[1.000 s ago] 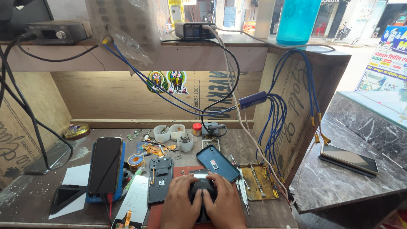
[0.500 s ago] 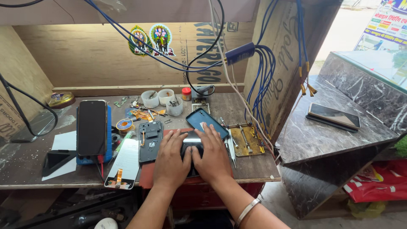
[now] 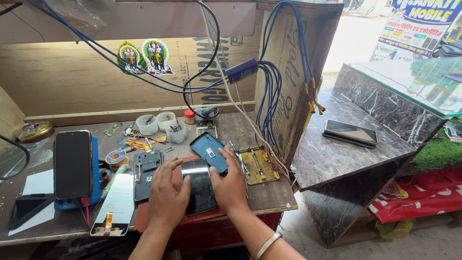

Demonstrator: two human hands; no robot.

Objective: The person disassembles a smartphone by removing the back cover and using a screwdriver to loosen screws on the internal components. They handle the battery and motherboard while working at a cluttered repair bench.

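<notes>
Far left on the wooden bench (image 3: 269, 195): one round brass dish (image 3: 32, 130), one white paper sheet (image 3: 37, 185) and one black triangular stand (image 3: 25, 210). Next, one black phone (image 3: 72, 164) lying screen up on a blue block. Beside it, one roll of yellow tape (image 3: 116, 157) and one white display panel (image 3: 115, 204) with an orange flex at its lower end. Further back, three small white tubs (image 3: 163, 126) of tiny parts, plus one red-capped bottle (image 3: 190, 116). Then one dark phone frame (image 3: 146, 173), stripped open, touching the red mat.

In the middle, left hand (image 3: 167, 195) and right hand (image 3: 230, 185) pressed on either side of one black phone screen (image 3: 199, 185): glossy, rounded corners, catching light at its top edge, lying flat on the red mat at the bench's front edge. Fingers flat and loosely spread on both hands, clamping the screen between them rather than curling around it. Just behind the right hand, one blue phone back cover (image 3: 210, 150), tilted. To the right, one brass clamp jig (image 3: 260, 165). Overhead, a bundle of blue wires (image 3: 269, 91). Far right, one more phone (image 3: 351, 131) on the marble counter (image 3: 337, 159).
</notes>
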